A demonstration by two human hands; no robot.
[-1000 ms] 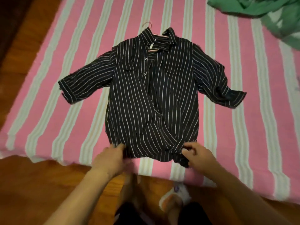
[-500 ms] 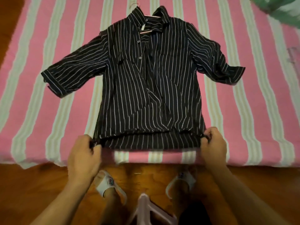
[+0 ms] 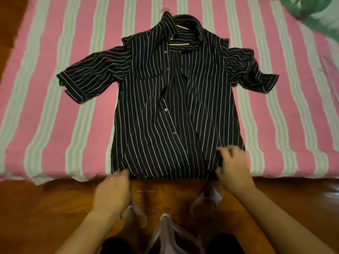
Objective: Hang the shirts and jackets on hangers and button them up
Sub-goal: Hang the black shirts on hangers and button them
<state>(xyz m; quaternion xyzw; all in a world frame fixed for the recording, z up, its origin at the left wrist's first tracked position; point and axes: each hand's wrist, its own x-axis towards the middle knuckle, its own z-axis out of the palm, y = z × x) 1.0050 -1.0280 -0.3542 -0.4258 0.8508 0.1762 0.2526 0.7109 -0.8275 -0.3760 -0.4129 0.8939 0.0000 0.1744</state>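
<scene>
Both forearms reach forward from the bottom of the view — 2 bare arms, wrists level. The left hand (image 3: 112,191) sits at the bed's near edge, back up, fingers pointing forward at the shirt's (image 3: 176,114) hem, grip blurred. The right hand (image 3: 233,167) is further forward — fingers curled, pinching the hem's right corner.

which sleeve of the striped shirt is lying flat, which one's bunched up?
The sleeve on the left-hand side of the picture lies spread out flat on the bedsheet. The other sleeve, toward the green cloth, is crumpled and folded on itself.
</scene>
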